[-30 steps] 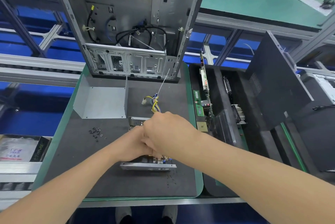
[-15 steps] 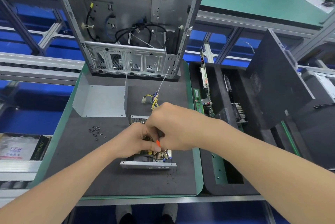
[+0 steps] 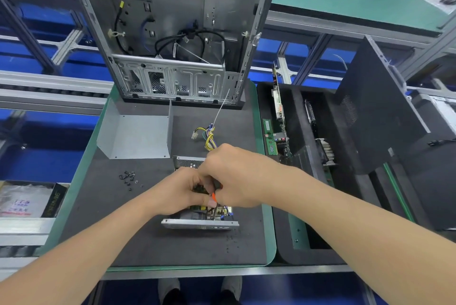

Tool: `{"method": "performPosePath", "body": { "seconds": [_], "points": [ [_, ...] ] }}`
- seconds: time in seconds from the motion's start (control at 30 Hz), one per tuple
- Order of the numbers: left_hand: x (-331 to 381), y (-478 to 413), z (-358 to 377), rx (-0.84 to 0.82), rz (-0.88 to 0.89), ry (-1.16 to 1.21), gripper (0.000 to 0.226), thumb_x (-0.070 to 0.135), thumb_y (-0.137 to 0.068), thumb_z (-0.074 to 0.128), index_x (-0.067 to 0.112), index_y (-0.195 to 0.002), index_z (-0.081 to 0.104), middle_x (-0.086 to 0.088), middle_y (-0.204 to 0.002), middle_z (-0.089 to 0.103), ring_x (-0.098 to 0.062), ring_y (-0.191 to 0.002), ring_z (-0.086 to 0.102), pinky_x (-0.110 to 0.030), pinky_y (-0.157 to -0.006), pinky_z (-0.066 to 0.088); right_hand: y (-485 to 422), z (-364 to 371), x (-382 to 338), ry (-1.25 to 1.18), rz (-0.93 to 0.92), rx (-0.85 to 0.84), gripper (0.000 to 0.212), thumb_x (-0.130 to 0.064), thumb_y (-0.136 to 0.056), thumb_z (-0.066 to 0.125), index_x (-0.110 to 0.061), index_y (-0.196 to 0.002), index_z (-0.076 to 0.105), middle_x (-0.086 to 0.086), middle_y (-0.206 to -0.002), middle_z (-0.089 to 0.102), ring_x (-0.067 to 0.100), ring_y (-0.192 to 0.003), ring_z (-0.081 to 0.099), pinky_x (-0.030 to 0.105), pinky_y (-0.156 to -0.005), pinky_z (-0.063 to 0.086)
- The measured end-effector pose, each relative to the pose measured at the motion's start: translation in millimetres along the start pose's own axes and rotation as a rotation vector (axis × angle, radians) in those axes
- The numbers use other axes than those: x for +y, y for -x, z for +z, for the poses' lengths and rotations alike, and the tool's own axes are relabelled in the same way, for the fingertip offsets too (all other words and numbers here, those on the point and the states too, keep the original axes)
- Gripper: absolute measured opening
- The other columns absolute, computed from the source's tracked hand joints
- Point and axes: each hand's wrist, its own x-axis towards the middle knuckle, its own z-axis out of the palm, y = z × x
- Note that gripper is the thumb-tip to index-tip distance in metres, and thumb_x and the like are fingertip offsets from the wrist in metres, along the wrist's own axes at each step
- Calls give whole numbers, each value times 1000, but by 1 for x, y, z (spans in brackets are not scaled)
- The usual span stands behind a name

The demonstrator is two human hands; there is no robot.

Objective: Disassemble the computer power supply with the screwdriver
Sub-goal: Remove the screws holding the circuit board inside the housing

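Orange-handled screwdriver (image 3: 213,196) in right hand (image 3: 237,176) over boxy metal power supply (image 3: 199,223).

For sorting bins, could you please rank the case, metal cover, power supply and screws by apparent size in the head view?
1. case
2. metal cover
3. power supply, partly hidden, so its place against the cover is unsure
4. screws

Both bare forearms reach forward and converge, the curled left hand (image 3: 177,191) touching the right hand (image 3: 237,176), whose fist grips the screwdriver (image 3: 214,197).
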Motion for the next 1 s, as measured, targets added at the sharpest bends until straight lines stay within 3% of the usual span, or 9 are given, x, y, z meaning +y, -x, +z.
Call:
{"method": "performPosePath", "body": {
  "seconds": [0.2,0.27,0.33,0.43,0.5,0.63,0.73,0.87,1.0],
  "points": [
    [2,-1,3,-26,-4,235,12,8,-91,78,20,-96,81,-3,-101,81,-18,-101,75,-24,-90,55,-4,-8,6,-21,16,54,18,-17,-78,70,-30,-81,59,-11,-80,49,26,-95,63,44,-72,59],
    [2,-1,3,-18,-14,303,14,1,-92,75,13,-95,80,-10,-100,81,-21,-100,76,-26,-88,56,-5,-11,7,-63,11,154,19,-32,-78,75,-26,-89,61,-11,-81,52,23,-90,61,41,-71,57],
    [2,0,1,28,-23,342,15,-7,-92,71,6,-93,77,-13,-98,80,-21,-97,77,-24,-84,57,-5,-16,10,-165,75,254,38,-53,-76,78,-25,-95,61,-10,-83,60,16,-84,61,37,-68,56],
    [0,3,-5,186,7,391,15,-12,-93,65,2,-95,70,-13,-95,81,-15,-91,77,-17,-78,55,-5,-25,23,-178,164,227,48,-68,-87,60,-20,-88,64,-4,-78,68,15,-74,66,35,-67,56],
    [1,5,-12,277,47,454,21,-8,-92,66,12,-94,70,-12,-91,80,-17,-92,77,-17,-79,55,-6,-24,32,-97,127,45,44,-55,-96,53,-15,-82,68,1,-71,70,16,-65,68,37,-67,57],
    [-1,8,-24,341,62,438,19,9,-92,65,27,-95,71,-11,-90,78,-20,-92,74,-21,-83,54,-15,7,34,32,-100,-263,13,-24,-91,67,-24,-98,78,-7,-85,75,13,-79,65,34,-78,57],
    [-4,9,-31,395,47,437,16,14,-93,66,29,-97,71,-10,-88,76,-23,-91,73,-27,-85,55,-24,39,32,93,-259,-292,13,-14,-87,67,-17,-94,77,-1,-85,73,18,-78,65,33,-70,52],
    [-6,9,-33,426,36,452,14,14,-91,69,26,-97,72,-4,-87,72,-27,-90,74,-45,-92,54,-32,71,39,427,-449,-184,9,-8,-79,61,-14,-82,67,6,-78,64,32,-78,62,35,-56,47],
    [-6,6,-27,440,17,477,16,16,-89,70,30,-95,75,1,-86,70,-23,-87,75,-31,-86,58,-32,88,46,643,-513,-162,18,-4,-80,59,-20,-86,67,0,-85,67,29,-82,63,36,-64,55]
  ]
}}
